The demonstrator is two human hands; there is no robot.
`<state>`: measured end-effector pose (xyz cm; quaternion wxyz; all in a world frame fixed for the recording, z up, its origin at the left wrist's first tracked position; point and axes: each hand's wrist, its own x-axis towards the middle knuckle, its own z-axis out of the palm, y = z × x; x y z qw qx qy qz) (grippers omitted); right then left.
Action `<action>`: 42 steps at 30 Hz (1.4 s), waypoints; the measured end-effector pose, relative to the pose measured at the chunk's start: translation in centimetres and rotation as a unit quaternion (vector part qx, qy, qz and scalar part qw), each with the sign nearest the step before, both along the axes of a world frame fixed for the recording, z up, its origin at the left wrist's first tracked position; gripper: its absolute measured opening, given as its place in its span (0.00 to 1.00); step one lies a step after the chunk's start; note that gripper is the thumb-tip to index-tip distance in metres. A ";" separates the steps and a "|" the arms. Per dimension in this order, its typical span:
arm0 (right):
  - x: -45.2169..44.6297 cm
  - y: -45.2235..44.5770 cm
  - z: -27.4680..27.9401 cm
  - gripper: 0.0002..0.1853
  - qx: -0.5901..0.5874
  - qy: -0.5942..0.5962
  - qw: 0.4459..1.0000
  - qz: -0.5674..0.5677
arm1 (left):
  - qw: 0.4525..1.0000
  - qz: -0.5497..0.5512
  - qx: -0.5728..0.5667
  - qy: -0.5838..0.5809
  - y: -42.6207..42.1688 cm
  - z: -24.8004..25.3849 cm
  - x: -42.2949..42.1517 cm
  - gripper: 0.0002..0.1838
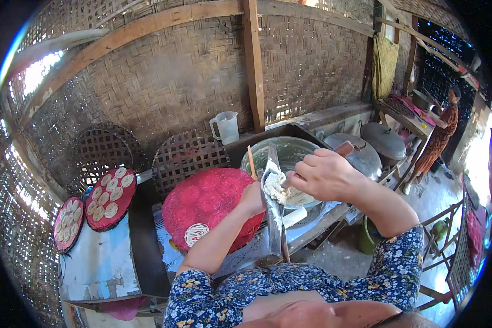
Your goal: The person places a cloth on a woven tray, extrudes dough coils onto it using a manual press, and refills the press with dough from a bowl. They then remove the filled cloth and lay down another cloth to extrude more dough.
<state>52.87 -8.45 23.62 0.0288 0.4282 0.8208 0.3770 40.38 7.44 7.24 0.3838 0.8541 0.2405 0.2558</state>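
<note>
My left hand (251, 198) is closed around the side of a long, worn wooden tool (274, 229) with a hollow in its middle. Pale, sticky dough (276, 188) fills that hollow. In my right hand (323, 174) is a wooden-handled utensil (344, 148), its working end at the dough and mostly hidden by my fingers. Behind both hands stands a large metal basin (300, 145) with more pale batter inside. Under my left forearm lies a round tray covered in pink-red cloth (202, 191), bearing one coil of pale strands (196, 234). A thin wooden stick (251, 161) rises beside my left hand.
Two pink-covered round trays (128, 201) with several pale coils lean at the left. Woven baskets (186, 158) and a plastic measuring jug (225, 127) stand by the wall. Lidded pots (382, 140) are at the right, and another person (445, 128) stands farther back.
</note>
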 end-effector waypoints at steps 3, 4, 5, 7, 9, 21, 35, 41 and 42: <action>0.3 0.3 0.2 0.04 -0.004 0.009 1.000 0.013 | 0.999 0.020 0.023 0.037 0.1 0.7 -0.6 0.21; 0.8 0.2 0.6 0.05 -0.002 0.018 1.000 0.019 | 0.999 0.023 0.010 0.044 0.5 0.9 -0.9 0.20; 1.5 -0.1 1.2 0.06 0.031 0.055 0.998 0.015 | 0.998 0.027 -0.002 0.050 1.1 1.0 -1.3 0.20; 2.2 -1.5 2.9 0.07 0.048 0.112 0.992 -0.022 | 1.000 0.004 -0.018 -0.008 2.8 0.3 -1.9 0.15; 3.4 -2.1 3.3 0.09 0.082 0.174 0.980 -0.047 | 0.984 -0.009 -0.147 -0.097 4.6 -1.1 -1.9 0.13; 4.2 -0.1 3.3 0.09 0.039 0.188 0.979 -0.067 | 0.998 0.053 0.007 -0.010 3.4 0.4 -2.2 0.17; 0.2 2.4 0.0 0.06 0.012 0.046 0.999 0.014 | 0.991 0.048 0.072 0.103 2.4 1.2 -1.9 0.21; 4.6 -1.1 0.0 0.13 0.155 0.324 0.927 -0.109 | 0.957 -0.014 -0.230 -0.175 5.8 -0.2 -2.5 0.12; 4.2 -0.4 -2.3 0.13 0.135 0.469 0.863 -0.130 | 0.959 -0.027 -0.208 -0.189 6.3 -1.0 -2.0 0.13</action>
